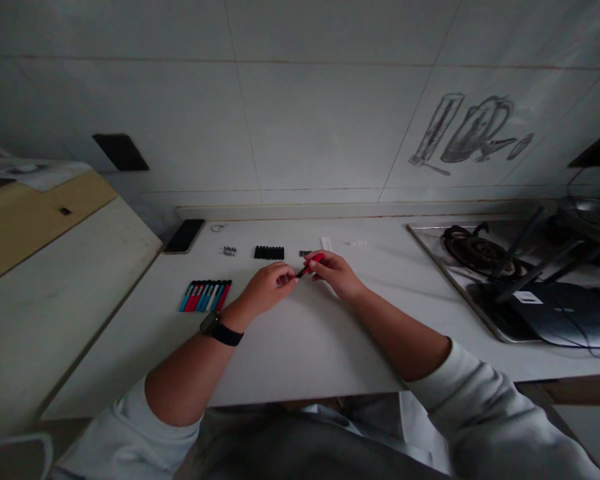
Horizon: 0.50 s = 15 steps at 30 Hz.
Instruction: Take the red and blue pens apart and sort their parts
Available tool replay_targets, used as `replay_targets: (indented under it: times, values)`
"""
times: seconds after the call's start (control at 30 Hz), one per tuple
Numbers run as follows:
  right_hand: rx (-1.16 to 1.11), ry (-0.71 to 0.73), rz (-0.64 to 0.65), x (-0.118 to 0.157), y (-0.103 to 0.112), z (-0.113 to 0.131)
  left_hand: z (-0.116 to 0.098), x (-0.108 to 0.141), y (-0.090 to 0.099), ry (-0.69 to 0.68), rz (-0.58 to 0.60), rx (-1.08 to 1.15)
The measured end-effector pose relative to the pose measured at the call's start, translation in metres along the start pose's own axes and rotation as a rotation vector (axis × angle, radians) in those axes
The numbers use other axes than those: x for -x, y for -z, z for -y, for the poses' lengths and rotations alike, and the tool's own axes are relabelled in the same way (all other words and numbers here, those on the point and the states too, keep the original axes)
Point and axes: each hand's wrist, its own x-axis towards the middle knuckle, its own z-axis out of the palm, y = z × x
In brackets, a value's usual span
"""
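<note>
Nearest to the camera, the two forearms come in over the white counter (300, 353), with a dark watch (211, 324) on the left wrist, and both hands meet in the middle. The risk I see here is that the red pen (311, 264) is held only by fingertips above the smooth surface, so a small part at its dark tip could slip out and roll away, perhaps toward the stove (480, 257) on the right. The left hand (270, 287) is mostly closed, its fingers curled and pinched at the dark end of the pen. The right hand (336, 272) is also closed around the red body; how tightly, I cannot tell. To the left lies a neat row of red and blue pens (206, 295). Farther back are a row of black caps (269, 253), some small springs (230, 251), white pieces (326, 243) and a phone (184, 236) near the wall.
</note>
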Motion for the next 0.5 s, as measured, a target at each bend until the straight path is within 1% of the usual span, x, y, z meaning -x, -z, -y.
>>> replay_targets:
  times: [0.13,0.27,0.37,0.43,0.5]
  values:
    - [-0.095,-0.005,0.036,0.001,-0.002,0.002,0.000,0.000,0.000,-0.003,-0.002,0.008]
    - [-0.128,0.006,-0.026,0.000,-0.003,0.002,-0.002,0.001,-0.001,-0.016,-0.003,0.032]
    - [-0.118,0.036,-0.066,-0.001,-0.001,0.004,-0.004,0.002,-0.001,-0.038,0.026,0.025]
    - [-0.057,0.076,-0.105,-0.001,0.002,0.008,-0.005,0.003,0.000,-0.041,0.052,0.001]
    - [0.118,0.133,-0.152,0.000,0.008,0.012,-0.006,0.003,0.001,-0.034,0.075,-0.025]
